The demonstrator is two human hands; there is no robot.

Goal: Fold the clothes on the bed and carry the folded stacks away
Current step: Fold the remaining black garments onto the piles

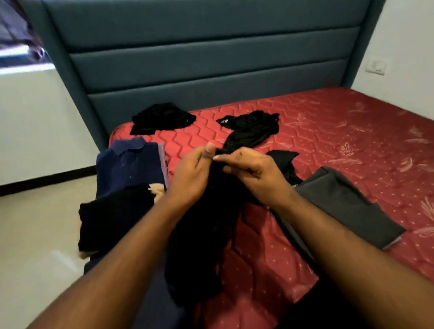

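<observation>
Currently both hands, left hand (195, 171) & right hand (252, 171), pinch the black garment (201, 234) above the bed (334, 139) edge. Find both corners, shake flat, then fold w/ seams aligned.

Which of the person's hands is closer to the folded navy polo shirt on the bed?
Left. The left hand is just to the right of the navy polo shirt, nearly beside its edge; the right hand is farther right, beyond the left hand.

Even, soft indoor light. Glare patch on floor (53, 253) lower left. Wide-angle bowing at edges; top-left corner smeared. Black clothes lose detail.
</observation>
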